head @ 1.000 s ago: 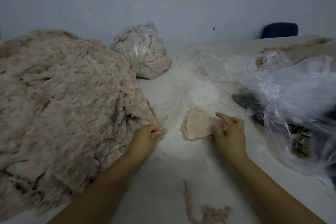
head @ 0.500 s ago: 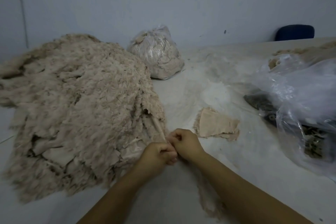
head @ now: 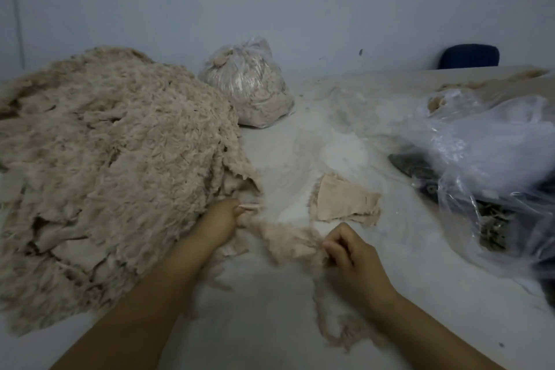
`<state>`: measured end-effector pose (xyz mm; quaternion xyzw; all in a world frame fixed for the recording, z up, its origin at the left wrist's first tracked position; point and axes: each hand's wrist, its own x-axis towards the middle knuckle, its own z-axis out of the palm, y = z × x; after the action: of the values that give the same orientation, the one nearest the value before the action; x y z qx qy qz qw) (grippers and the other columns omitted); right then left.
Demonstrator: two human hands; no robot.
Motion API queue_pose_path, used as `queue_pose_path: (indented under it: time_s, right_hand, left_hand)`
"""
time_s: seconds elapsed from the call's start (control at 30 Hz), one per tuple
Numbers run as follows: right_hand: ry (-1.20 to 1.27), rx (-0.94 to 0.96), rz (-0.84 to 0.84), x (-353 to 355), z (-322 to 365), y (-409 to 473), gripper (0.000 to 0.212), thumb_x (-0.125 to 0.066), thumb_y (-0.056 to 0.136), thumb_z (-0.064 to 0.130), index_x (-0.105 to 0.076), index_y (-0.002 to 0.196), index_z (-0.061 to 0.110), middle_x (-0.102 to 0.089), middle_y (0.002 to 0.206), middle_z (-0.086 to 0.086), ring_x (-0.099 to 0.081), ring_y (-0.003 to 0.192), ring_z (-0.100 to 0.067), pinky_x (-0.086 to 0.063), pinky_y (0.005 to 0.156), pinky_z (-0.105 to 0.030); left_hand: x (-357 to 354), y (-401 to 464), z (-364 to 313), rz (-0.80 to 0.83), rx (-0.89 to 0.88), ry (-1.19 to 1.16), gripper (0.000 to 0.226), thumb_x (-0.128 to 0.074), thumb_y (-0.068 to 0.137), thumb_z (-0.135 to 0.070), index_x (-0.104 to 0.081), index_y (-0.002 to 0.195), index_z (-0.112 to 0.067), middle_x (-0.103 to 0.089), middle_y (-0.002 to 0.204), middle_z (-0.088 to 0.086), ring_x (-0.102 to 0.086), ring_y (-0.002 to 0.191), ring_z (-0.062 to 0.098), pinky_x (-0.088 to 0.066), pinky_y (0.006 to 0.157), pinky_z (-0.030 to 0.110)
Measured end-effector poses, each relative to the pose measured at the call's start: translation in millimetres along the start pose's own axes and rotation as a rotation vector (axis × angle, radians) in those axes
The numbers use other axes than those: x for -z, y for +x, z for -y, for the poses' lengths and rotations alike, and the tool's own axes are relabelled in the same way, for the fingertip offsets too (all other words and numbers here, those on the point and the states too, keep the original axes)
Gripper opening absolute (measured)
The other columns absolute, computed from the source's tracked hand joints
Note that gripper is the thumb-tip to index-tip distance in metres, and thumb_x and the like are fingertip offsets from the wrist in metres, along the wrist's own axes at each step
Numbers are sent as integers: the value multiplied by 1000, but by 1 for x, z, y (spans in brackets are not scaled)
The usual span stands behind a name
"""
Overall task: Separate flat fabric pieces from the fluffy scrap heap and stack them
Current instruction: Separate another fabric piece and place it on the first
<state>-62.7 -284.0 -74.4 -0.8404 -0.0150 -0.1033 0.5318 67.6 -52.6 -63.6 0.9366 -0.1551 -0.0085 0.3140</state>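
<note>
The fluffy scrap heap (head: 105, 165) is cut off by the left edge of the view, and its far side is hidden behind its own bulk. The contents of the large clear plastic bag (head: 492, 165) at the right are hard to make out: only dark, blurred material is seen through the film, and the bag runs out of the frame. A smaller tied plastic bag (head: 249, 87) filled with pale fluff is seen at the back of the desk (head: 300, 324), just beside the heap. Behind the desk, only the top of a dark blue chair back (head: 470, 56) is visible. More pale scraps at the far right corner are too blurred to be identified.

The left hand (head: 220, 221) is placed at the near right edge of the heap, with its fingers curled around one end of a fluffy fabric piece (head: 288, 239); its fingertips are largely hidden in the fluff. The right hand (head: 350, 251) is closed in a pinch on the other end of the same piece, so that the piece is stretched between the two hands just above the desk. A thin fluffy strand (head: 333, 330) is seen trailing from below the right hand towards the near edge.

A flat fabric piece (head: 342, 200) lies on the desk just beyond the right hand, apart from it and well clear of the heap.
</note>
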Motion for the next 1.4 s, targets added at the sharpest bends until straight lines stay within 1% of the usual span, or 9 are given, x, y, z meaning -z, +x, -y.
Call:
queue_pose_path:
  time_s: [0.13, 0.27, 0.43, 0.57, 0.73, 1.0, 1.13, 1.23, 1.4]
  right_hand:
    - [10, -41, -76, 15, -10, -1, 25, -49, 96, 9, -49, 72, 14, -56, 60, 10, -49, 56, -2, -40, 58, -13]
    - [112, -26, -166, 13, -5, 5, 24, -49, 97, 8, -49, 73, 14, -52, 62, 10, -47, 59, -5, -42, 63, -24]
    - [286, -66, -327, 27, -6, 7, 22, -47, 98, 9, -52, 77, 16, -51, 66, 4, -48, 60, -5, -43, 60, -24]
    - [316, -130, -170, 21, -4, 4, 21, -46, 99, 11, -55, 79, 12, -50, 61, -3, -46, 53, -9, -40, 52, -22]
    - [566, -164, -12, 7, 14, 4, 22, -46, 99, 11, -55, 79, 13, -51, 53, 3, -45, 46, -7, -38, 44, -16]
    - [777, -282, 241, 14, 20, 6, 51, -68, 84, 43, -67, 105, -3, -64, 98, -28, -63, 89, -36, -56, 75, -37]
    - [701, -338, 109, 7, 20, 11, 43, -78, 63, 37, -68, 83, 0, -60, 76, -20, -57, 56, -19, -48, 50, -24]
    - [629, -315, -16, 6, 15, 9, 42, -81, 53, 41, -70, 72, 6, -56, 74, -18, -48, 57, -20, -46, 57, -28]
    - [692, -346, -157, 9, 10, 5, 19, -79, 56, 24, -71, 65, 9, -53, 51, -6, -48, 45, -13, -48, 53, -26]
  left_hand:
    - [6, -8, -7, -39, 25, -101, 22, -48, 93, 1, -63, 79, -7, -68, 86, 7, -59, 67, 14, -41, 51, 14]
    - [-3, -15, -17, 49, 31, 208, 22, -48, 81, 7, -69, 85, -1, -66, 96, 17, -61, 90, 30, -47, 74, 30]
    - [12, -22, -10, 62, 226, 410, 20, -46, 87, -3, -64, 78, -3, -67, 92, 21, -63, 89, 33, -42, 68, 29]
    - [8, -31, -29, 86, 148, -170, 27, -47, 91, 2, -66, 106, -8, -66, 95, 7, -58, 61, 9, -43, 50, 12]
    - [-17, -50, -76, 467, 159, -902, 34, -63, 81, -47, -72, 92, -17, -70, 95, 6, -66, 87, 15, -53, 79, 26]
    - [-25, -55, -85, 406, 18, -782, 38, -71, 74, -40, -68, 93, -7, -67, 87, 10, -60, 77, 20, -46, 70, 32]
    - [-25, -56, -87, 362, -6, -766, 31, -63, 86, -32, -65, 75, -3, -55, 65, 1, -49, 60, 11, -39, 58, 17]
    - [-23, -56, -83, 347, -27, -781, 55, -62, 83, -36, -57, 98, 17, -56, 86, 13, -51, 79, 20, -41, 72, 29]
    - [-27, -55, -78, 341, -14, -752, 38, -58, 92, -24, -60, 93, 14, -59, 86, 10, -54, 81, 15, -44, 69, 16]
